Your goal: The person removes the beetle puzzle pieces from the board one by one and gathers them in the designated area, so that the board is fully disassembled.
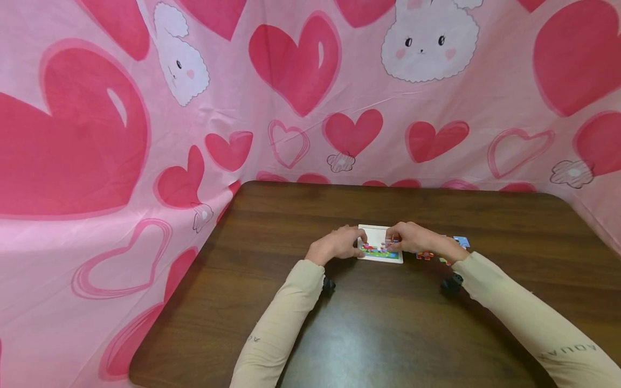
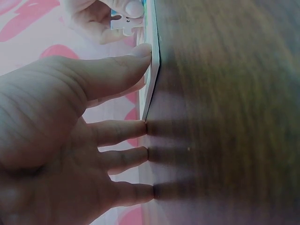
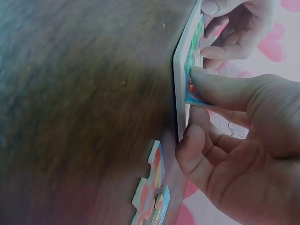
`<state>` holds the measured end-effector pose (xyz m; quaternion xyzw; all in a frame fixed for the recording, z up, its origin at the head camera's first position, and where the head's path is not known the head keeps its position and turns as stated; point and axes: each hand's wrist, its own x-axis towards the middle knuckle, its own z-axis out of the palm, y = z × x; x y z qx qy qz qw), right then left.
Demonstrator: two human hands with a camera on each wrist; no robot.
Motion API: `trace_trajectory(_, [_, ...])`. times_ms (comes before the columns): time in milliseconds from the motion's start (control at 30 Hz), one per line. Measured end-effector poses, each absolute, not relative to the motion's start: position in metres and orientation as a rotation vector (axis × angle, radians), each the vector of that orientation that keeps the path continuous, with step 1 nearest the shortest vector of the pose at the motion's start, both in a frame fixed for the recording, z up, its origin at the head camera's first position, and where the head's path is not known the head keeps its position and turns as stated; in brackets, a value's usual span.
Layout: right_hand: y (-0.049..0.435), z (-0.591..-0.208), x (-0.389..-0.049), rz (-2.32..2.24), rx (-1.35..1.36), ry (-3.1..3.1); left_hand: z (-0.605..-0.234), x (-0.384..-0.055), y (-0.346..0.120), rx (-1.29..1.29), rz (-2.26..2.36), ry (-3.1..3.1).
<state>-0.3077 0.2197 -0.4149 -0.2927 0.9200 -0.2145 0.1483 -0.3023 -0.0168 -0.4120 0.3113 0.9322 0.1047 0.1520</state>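
Nearest, the brown table (image 1: 368, 328) is crossed by two pale sleeves (image 1: 276, 323), with a black gadget (image 1: 452, 284) seen below the right wrist. Farther on, a shallow puzzle tray (image 1: 375, 236) is found lying flat between the hands, its picture filled in around six o'clock and its backing bare toward twelve. At the tray's nine o'clock, the left hand (image 1: 338, 243) is spread, its fingers apart and fairly straight; the thumb is set against the rim and three fingertips are rested on the table. At three o'clock, a puzzle piece (image 2: 123, 22) is pinched over the tray between the thumb and fingers of the right hand (image 1: 416, 237). The piece may be judged light, stiff and thin, with knobs that could be chipped if forced; it is best taken by opposite edges, clear of the knobs. The tray seems light enough to be slid by a push, so it is best steadied at a rim or corner. Beyond the right hand, toward three o'clock, loose pieces (image 1: 425, 255) are scattered. Farthest, at twelve o'clock, a pink cloth (image 1: 233, 108) printed with hearts is hung.
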Motion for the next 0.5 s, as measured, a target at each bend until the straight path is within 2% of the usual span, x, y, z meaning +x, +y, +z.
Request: trace_trajectory(500, [0.2203,-0.4071,-0.31,-0.617,-0.878,2.617,-0.4106,-0.3021,-0.0168,0.884,0.311,2.676])
